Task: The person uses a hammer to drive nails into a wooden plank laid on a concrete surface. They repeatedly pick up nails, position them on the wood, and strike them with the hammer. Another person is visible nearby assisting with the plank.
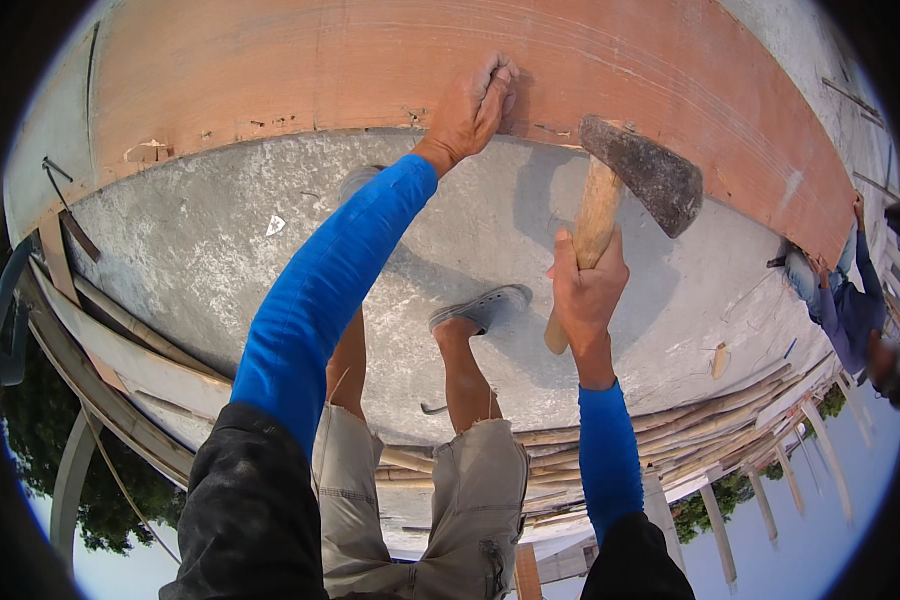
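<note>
My right hand (588, 295) is wrapped round the wooden handle of a hatchet (650, 175). Its dark, worn metal head is raised, with the flared end toward the right and the blunt end over the edge of a long reddish-brown plywood board (400, 60). Beside that edge, my left hand (475, 105) rests on the board, its dusty fingers curled and pressed together. Whatever may be between those fingers is hidden. Small chips and holes mark the near edge of the board. Both forearms wear blue sleeves.
Under me is a grey concrete floor (220, 230). Bamboo poles (670, 420) lie behind my legs, and planks (120, 370) at the left. A metal clamp-like bar (68, 210) sits by the board's left end. Another person (840, 290) holds the board's right end.
</note>
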Tool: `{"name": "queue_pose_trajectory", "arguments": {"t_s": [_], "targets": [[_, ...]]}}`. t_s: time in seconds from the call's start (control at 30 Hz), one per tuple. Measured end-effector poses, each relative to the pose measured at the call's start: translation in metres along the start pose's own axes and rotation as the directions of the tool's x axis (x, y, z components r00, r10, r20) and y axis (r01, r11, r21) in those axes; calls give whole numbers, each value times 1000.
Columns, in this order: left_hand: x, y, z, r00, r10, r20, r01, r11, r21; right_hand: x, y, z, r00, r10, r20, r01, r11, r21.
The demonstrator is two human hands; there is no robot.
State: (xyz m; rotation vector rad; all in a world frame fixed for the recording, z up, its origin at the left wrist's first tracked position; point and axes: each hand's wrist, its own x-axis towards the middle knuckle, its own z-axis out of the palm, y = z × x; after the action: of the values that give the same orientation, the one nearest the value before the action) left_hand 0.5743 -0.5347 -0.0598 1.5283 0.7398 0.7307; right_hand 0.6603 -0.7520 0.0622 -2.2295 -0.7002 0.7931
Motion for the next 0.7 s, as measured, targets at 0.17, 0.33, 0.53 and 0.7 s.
{"name": "queue_pose_trajectory", "arguments": {"t_s": [0.17,0.33,0.53,0.7], "targets": [[-3,0,-1,999,34,-10,-34,999,41,4,14,8,968,-180,-175,204,970,131],[3,6,-3,999,-45,13,45,999,6,17,-10,16,977,-94,190,137,964,-227],[-3,1,-1,1000,-5,8,5,1000,23,-10,-8,2,990,-90,-111,114,966,232],[8,2,-4,1000,29,-7,-29,997,66,13,22,22,976,-40,216,127,905,-406]]}}
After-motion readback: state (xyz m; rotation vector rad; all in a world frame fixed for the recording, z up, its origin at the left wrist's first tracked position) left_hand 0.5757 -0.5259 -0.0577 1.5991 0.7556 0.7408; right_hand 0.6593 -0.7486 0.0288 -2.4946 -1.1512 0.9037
